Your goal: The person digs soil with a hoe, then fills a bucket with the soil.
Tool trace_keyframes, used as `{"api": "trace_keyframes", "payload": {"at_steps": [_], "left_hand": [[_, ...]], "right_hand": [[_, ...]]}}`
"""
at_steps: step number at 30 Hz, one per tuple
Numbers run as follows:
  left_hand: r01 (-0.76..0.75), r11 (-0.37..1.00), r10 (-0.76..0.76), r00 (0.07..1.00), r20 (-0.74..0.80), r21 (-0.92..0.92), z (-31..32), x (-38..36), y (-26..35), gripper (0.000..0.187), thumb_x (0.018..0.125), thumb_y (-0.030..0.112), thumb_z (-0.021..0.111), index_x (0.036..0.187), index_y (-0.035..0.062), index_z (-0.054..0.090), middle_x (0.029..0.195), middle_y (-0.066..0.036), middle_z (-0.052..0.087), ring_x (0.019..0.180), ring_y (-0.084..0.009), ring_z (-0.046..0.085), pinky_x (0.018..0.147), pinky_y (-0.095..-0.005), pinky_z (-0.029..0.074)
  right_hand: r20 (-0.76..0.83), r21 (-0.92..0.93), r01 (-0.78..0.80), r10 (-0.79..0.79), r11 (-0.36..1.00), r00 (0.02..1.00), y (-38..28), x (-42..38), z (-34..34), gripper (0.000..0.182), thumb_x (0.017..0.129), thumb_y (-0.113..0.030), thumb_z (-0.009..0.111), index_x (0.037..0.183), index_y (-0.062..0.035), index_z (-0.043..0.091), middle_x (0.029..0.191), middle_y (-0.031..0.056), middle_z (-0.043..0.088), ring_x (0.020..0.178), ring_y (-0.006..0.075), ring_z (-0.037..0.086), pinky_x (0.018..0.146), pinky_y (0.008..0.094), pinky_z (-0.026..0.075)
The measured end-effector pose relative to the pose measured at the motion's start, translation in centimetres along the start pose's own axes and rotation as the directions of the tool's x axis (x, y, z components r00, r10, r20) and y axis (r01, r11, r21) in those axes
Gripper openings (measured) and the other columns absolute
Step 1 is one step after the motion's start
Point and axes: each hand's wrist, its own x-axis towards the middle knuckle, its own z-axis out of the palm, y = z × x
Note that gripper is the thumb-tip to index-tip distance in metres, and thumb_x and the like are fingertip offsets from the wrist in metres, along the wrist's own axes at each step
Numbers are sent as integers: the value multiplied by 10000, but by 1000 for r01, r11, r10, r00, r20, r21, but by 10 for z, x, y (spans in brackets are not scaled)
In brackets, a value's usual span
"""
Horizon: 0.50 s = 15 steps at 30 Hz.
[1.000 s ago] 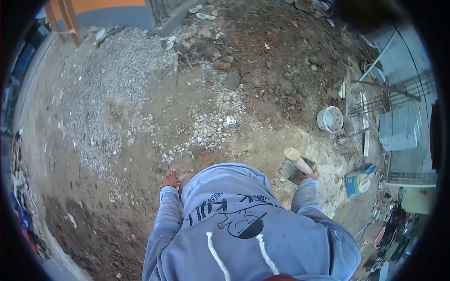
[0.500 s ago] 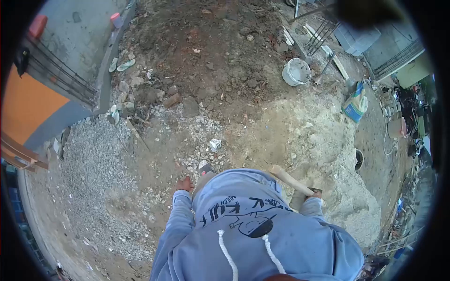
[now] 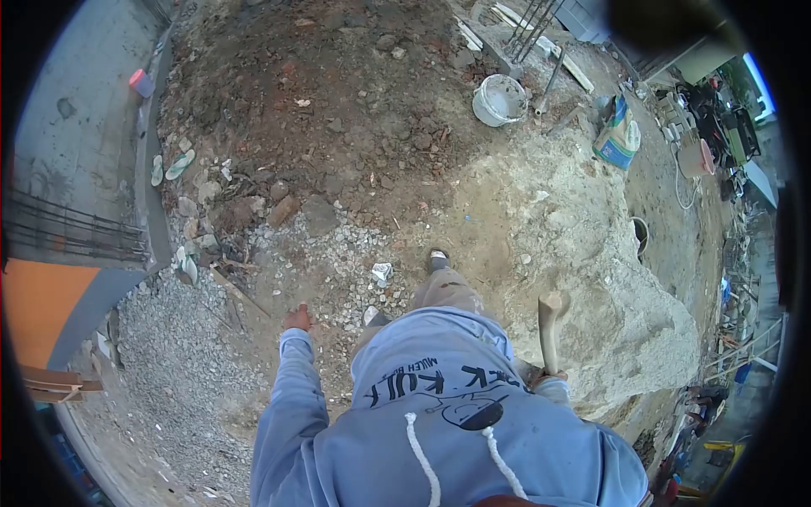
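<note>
My right hand [image 3: 547, 378] grips a hoe by its pale wooden handle [image 3: 550, 331], close to the head. The handle's thick free end points forward, above the pale sand heap [image 3: 625, 313]. Most of the hoe's head is hidden beside my sweatshirt. My left hand [image 3: 298, 318] hangs out to the left with nothing in it, fingers loosely bent, over the border of gravel and soil. My shoe [image 3: 438, 254] is on the ground ahead of me.
Grey gravel [image 3: 182, 363] covers the ground on the left. A white bucket [image 3: 500, 100] stands ahead right, with a blue-and-yellow sack [image 3: 617, 135] farther right. Flip-flops [image 3: 179, 164] lie by the concrete edge. Steel bars [image 3: 76, 228] stick out near the orange wall [image 3: 42, 304].
One foot has stepped forward. My left hand has swung outward and forward. The hoe handle has turned from slanting left to pointing nearly straight ahead, still in my right hand.
</note>
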Motion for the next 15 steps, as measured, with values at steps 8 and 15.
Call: {"api": "trace_keyframes", "payload": {"at_steps": [8,15], "left_hand": [[-19,996,13,998,65,92,125,-23,64,401,854,336,545,979,-41,489,730,-112,605,573,-180,599,429,-308,448],[81,972,-155,928,339,222,248,-24,114,363,865,316,535,987,-26,525,714,-74,582,572,-170,562,473,-306,455]], "right_hand": [[3,-1,-26,26,1000,1000,-38,36,113,230,636,-22,605,860,-1,557,673,140,576,555,249,562,491,402,471],[273,-28,-39,45,999,961,-139,20,294,230,709,-141,551,908,-26,563,742,117,600,658,249,586,574,416,489]]}}
